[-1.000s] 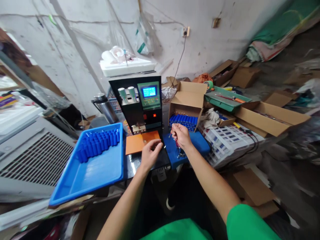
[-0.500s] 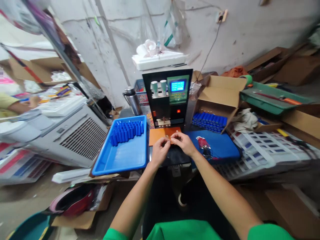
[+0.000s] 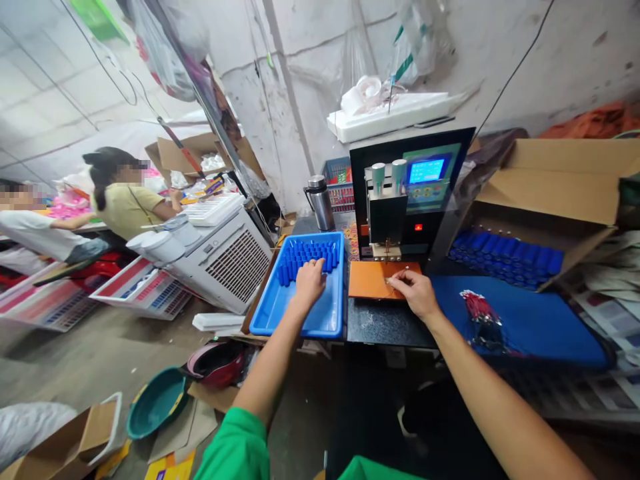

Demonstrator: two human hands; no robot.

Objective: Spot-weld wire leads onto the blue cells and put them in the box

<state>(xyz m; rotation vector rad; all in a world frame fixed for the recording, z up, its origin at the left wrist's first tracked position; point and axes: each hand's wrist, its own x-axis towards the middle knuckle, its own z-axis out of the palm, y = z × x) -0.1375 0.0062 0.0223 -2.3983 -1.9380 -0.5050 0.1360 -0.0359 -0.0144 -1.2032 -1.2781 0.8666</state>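
My left hand point(image 3: 310, 281) reaches over a blue plastic tray point(image 3: 320, 319), its fingers curled at the near edge of the upright blue battery cells point(image 3: 306, 253). The fingers seem closed on one cell, though my hand partly hides it. At the orange plate point(image 3: 367, 280), my right hand point(image 3: 419, 292) pinches something small and thin over the plate's right side; it is too small to name. Just behind the plate stands a black welding machine point(image 3: 387, 223) with a lit blue screen and two copper-coloured tips pointing down.
Right of my right hand lies a blue mat point(image 3: 540, 320) with a bundle of red-and-black wires point(image 3: 481, 313). An open cardboard box point(image 3: 555, 177) holds more blue cells. A steel flask point(image 3: 320, 203) stands behind the tray. A grey air cooler point(image 3: 235, 260) and two people are at left.
My hands were together at the orange plate. My left hand has moved left to the cells in the tray, while my right hand stays pinched at the plate. The view has turned left.
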